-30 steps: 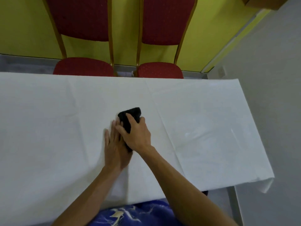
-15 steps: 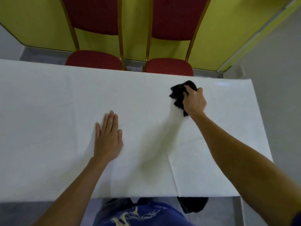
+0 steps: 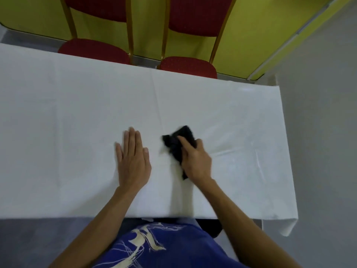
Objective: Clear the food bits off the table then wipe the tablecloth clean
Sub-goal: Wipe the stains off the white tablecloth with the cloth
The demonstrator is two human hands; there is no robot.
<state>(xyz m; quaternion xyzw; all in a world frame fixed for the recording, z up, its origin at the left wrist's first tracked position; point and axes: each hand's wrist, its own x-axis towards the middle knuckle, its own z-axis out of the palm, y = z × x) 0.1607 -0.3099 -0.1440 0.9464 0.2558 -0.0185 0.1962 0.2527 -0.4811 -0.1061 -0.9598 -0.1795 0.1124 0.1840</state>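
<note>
Your right hand (image 3: 195,161) has its grip curled round the black cloth (image 3: 178,146), pressed on the white tablecloth (image 3: 77,113) near mid-surface, just right of your flat, open left hand (image 3: 132,163); the tablecloth's right end lies beyond the cloth, likely nearer this hand

The left chair (image 3: 92,49) and the right chair (image 3: 188,67), red with golden frames, stand side by side before a yellow wall (image 3: 148,26).
</note>
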